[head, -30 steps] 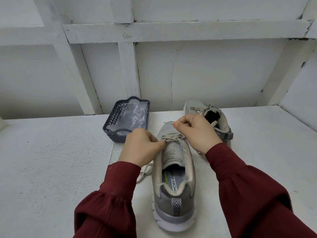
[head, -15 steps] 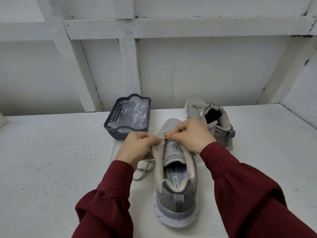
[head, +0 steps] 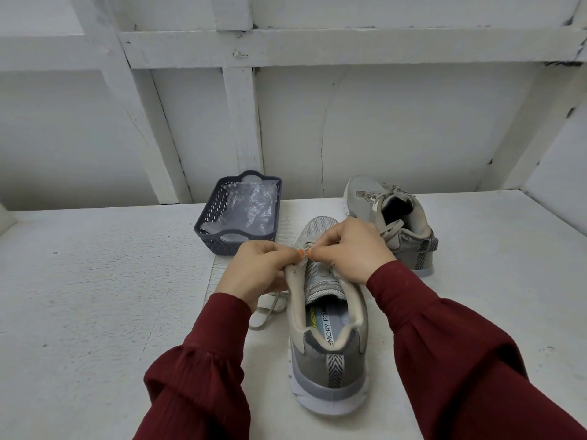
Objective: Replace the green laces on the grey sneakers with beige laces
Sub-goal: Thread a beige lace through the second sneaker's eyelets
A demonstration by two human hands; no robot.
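A grey sneaker (head: 327, 354) stands on the white table, heel toward me, its tongue showing. My left hand (head: 260, 268) grips the left eyelet edge of the sneaker's upper and pinches a beige lace. My right hand (head: 352, 249) pinches the same lace end right beside the left fingertips, over the tongue. A loose stretch of beige lace (head: 266, 309) trails on the table left of the shoe. The second grey sneaker (head: 397, 223) sits behind to the right, laced in beige. No green lace is in sight.
A dark blue plastic basket (head: 236, 241) holding a crumpled clear plastic bag (head: 251, 204) stands at the back left of the near shoe. White wooden wall panels rise close behind the table (head: 95, 296).
Both hands have drawn together over the tongue, fingertips now nearly touching at the lace end. The view has tilted slightly, so the shoes and basket sit a bit higher.
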